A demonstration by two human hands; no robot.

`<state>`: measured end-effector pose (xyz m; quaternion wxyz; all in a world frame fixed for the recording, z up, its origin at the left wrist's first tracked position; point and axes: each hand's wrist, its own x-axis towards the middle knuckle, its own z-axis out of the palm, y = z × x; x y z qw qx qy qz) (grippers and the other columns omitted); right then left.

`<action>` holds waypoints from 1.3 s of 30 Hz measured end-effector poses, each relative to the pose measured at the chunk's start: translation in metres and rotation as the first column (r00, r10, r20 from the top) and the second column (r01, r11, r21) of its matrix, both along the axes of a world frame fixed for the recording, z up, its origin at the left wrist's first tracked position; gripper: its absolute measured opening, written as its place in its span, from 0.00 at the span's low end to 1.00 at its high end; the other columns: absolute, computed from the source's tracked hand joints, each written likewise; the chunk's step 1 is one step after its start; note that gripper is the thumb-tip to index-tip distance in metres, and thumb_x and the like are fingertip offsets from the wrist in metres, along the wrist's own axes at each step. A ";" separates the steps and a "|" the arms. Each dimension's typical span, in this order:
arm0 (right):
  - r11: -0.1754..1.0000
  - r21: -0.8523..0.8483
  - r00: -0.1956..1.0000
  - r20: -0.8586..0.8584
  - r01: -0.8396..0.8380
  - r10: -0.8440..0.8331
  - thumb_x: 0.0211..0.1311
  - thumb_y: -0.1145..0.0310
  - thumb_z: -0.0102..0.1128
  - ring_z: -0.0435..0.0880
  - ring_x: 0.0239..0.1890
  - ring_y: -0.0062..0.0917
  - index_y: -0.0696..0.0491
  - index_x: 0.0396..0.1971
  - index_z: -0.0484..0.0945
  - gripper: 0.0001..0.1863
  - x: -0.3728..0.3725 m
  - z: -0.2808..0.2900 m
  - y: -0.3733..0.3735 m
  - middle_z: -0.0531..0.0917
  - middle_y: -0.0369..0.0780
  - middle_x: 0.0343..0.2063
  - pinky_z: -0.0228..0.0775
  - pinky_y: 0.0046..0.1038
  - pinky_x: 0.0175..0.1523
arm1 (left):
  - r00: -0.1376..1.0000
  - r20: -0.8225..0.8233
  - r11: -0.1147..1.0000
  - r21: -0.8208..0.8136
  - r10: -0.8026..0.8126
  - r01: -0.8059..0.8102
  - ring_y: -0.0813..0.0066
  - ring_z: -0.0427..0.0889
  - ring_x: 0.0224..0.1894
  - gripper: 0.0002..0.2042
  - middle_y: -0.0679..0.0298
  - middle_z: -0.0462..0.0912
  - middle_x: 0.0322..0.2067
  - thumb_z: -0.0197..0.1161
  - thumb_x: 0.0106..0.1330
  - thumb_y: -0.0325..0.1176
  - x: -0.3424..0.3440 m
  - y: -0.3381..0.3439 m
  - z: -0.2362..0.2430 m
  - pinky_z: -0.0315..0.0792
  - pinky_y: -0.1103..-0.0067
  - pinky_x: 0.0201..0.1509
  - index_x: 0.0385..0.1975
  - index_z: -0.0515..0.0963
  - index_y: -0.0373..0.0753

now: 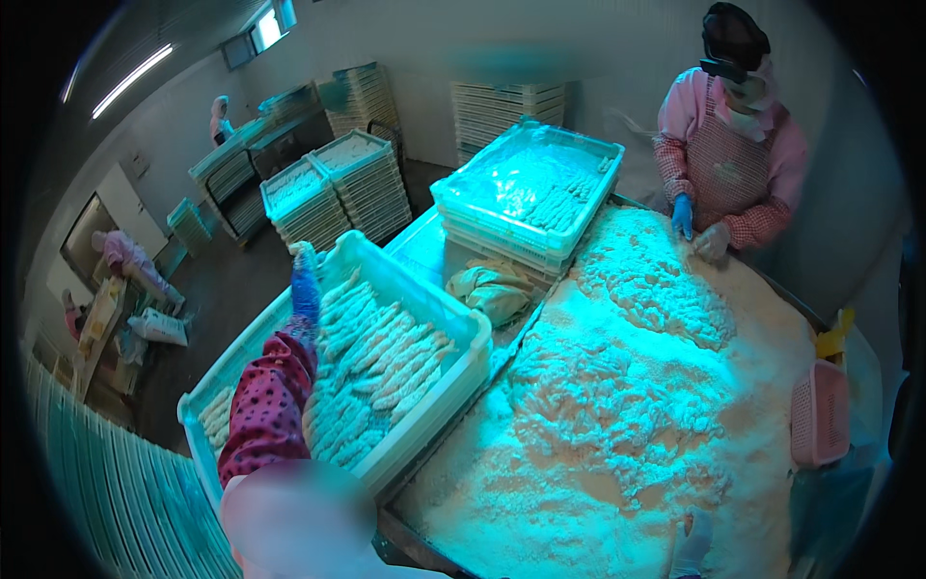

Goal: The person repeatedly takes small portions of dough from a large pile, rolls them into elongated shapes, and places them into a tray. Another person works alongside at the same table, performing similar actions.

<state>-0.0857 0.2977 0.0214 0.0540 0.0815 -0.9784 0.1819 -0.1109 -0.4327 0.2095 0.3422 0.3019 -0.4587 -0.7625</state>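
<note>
A large pale tray (pixel 465 359) holds rows of coated, strip-shaped food pieces (pixel 371 343) lying side by side. Across its left side stretches my left arm in a red dotted sleeve and blue cover. My left hand (pixel 303 253) is at the tray's far left rim; its fingers are too small and unclear to show whether they grip it. To the right, a heap of pale crumb or flour coating (pixel 617 396) spreads over a worktable. Down at the lower right, my right hand (pixel 691 542) is on or just above this coating, pale-gloved and only partly visible, its fingers unclear.
Stacked trays (pixel 531 183), the top one filled and plastic-covered, stand beyond mine, with a crumpled tan cloth (pixel 494 289) before them. Across the table a co-worker (pixel 728 145) has both hands near the coating. A pink basket (pixel 820 413) sits at the right edge.
</note>
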 end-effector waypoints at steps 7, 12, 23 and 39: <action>0.583 -0.724 0.924 0.213 0.368 -0.318 0.52 0.64 0.62 0.76 0.46 0.34 0.53 0.44 0.76 0.18 0.009 0.018 0.022 0.78 0.43 0.42 0.66 0.34 0.50 | 0.882 0.470 0.725 -0.622 0.046 0.294 0.60 0.71 0.54 0.30 0.54 0.73 0.52 0.47 0.67 0.54 -0.035 -0.182 -0.109 0.65 0.65 0.59 0.60 0.62 0.36; 0.807 -0.535 0.901 0.176 -0.251 0.397 0.55 0.63 0.62 0.78 0.47 0.33 0.52 0.48 0.77 0.20 0.031 0.076 -0.028 0.79 0.44 0.45 0.71 0.32 0.49 | 0.851 0.520 0.538 -0.699 -0.069 0.471 0.62 0.72 0.54 0.28 0.55 0.74 0.52 0.47 0.68 0.51 -0.039 -0.183 -0.158 0.65 0.67 0.59 0.59 0.64 0.35; 0.988 -0.017 0.974 0.168 -0.152 0.153 0.53 0.59 0.64 0.76 0.43 0.34 0.52 0.45 0.72 0.22 0.037 0.032 -0.105 0.76 0.42 0.39 0.68 0.37 0.50 | 0.613 0.604 0.011 -0.708 -0.510 0.707 0.63 0.73 0.53 0.18 0.54 0.75 0.50 0.53 0.64 0.30 -0.006 0.171 -0.016 0.65 0.71 0.57 0.53 0.71 0.35; 0.949 0.002 0.946 0.085 -0.315 0.314 0.45 0.57 0.68 0.62 0.61 0.42 0.60 0.60 0.58 0.43 0.047 0.040 -0.086 0.65 0.49 0.57 0.57 0.38 0.62 | 0.388 0.713 -0.377 -0.662 -0.584 0.648 0.49 0.67 0.56 0.37 0.47 0.65 0.57 0.68 0.52 0.45 0.095 0.428 -0.157 0.64 0.64 0.58 0.59 0.61 0.34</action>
